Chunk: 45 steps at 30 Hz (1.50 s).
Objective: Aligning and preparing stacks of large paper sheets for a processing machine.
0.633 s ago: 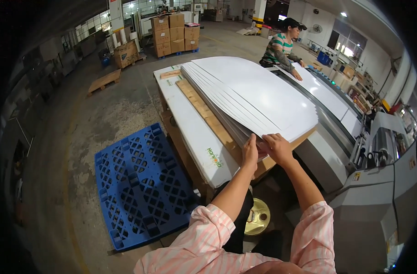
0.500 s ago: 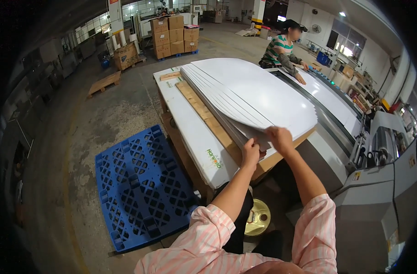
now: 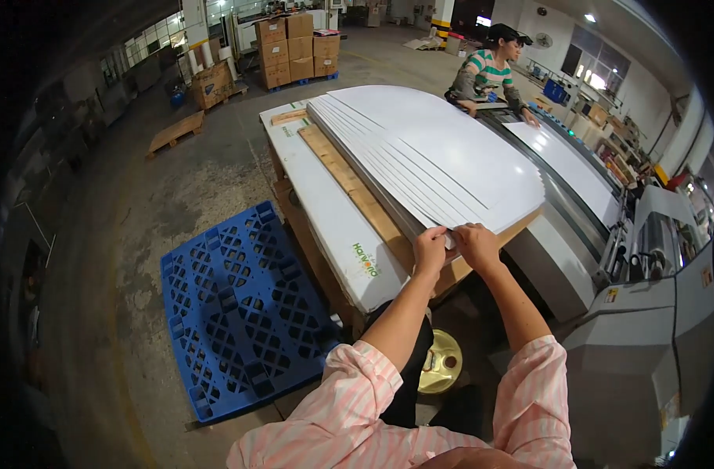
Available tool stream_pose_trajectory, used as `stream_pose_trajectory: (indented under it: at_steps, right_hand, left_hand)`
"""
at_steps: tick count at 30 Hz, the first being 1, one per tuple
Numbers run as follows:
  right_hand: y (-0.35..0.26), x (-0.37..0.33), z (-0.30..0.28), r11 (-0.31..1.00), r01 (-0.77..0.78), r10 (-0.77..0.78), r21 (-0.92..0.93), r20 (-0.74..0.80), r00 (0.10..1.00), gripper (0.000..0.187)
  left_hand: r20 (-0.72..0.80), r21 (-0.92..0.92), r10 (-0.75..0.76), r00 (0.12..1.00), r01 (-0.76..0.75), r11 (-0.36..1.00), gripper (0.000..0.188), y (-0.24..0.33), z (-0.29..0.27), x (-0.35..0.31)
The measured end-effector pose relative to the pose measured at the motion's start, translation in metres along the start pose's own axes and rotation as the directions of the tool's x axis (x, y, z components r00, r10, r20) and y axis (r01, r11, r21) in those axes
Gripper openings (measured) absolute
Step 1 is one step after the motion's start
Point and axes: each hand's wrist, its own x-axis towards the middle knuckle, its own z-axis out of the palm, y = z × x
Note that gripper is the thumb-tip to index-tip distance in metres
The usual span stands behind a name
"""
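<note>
A stack of large white sheets [image 3: 443, 148] lies fanned out in front of me, its layered edges stepping down along the left side. At the stack's near corner, my left hand [image 3: 430, 252] is closed on the sheet edges. Right beside it, my right hand [image 3: 477, 244] grips the same corner with its fingers curled over the top sheets. How many sheets each hand pinches is hidden by the fingers. Under the stack is a wooden board [image 3: 349, 184], which rests on a white wrapped block [image 3: 326, 211].
A blue plastic pallet [image 3: 226, 301] lies on the floor at left. Below my arms stands a gold-coloured drum [image 3: 443, 363]. A grey machine [image 3: 615, 344] borders the right side. Beyond the stack, a co-worker [image 3: 494, 74] handles a white sheet [image 3: 568, 160]. Cardboard boxes [image 3: 298, 51] are stacked farther back.
The raised near edge of the top sheets has come down flatter onto the stack. My hands have drawn closer together at the corner. The co-worker has straightened up somewhat.
</note>
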Motion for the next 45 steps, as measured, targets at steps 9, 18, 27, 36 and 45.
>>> stream_pose_trajectory:
  at_steps: [9,18,27,36,45]
  right_hand:
    - [0.001,0.002,-0.014,0.972,0.236,-0.233,0.011,-0.135,0.963,0.011]
    - [0.001,0.005,-0.017,0.948,-0.019,0.005,0.318,0.046,0.999,0.021]
    - [-0.008,0.011,-0.022,0.983,-0.107,0.114,0.151,-0.035,0.993,0.035]
    - [0.003,0.022,-0.022,0.838,-0.415,0.330,0.356,0.275,0.903,0.036]
    - [0.011,0.007,-0.018,0.957,0.259,-0.290,-0.131,-0.358,0.888,0.018]
  left_hand:
    - [-0.064,-0.268,0.016,0.998,-0.033,0.963,0.048,-0.012,-0.010,0.015]
    - [-0.035,-0.228,-0.008,0.999,0.000,0.974,0.020,-0.001,-0.005,0.006]
    - [-0.005,-0.245,0.020,1.000,-0.021,0.969,0.016,-0.005,-0.007,0.009]
    - [-0.284,0.081,0.206,0.936,-0.191,0.978,0.032,-0.005,0.012,0.002]
    - [0.011,0.024,0.009,1.000,-0.009,1.000,0.015,0.000,-0.003,0.002]
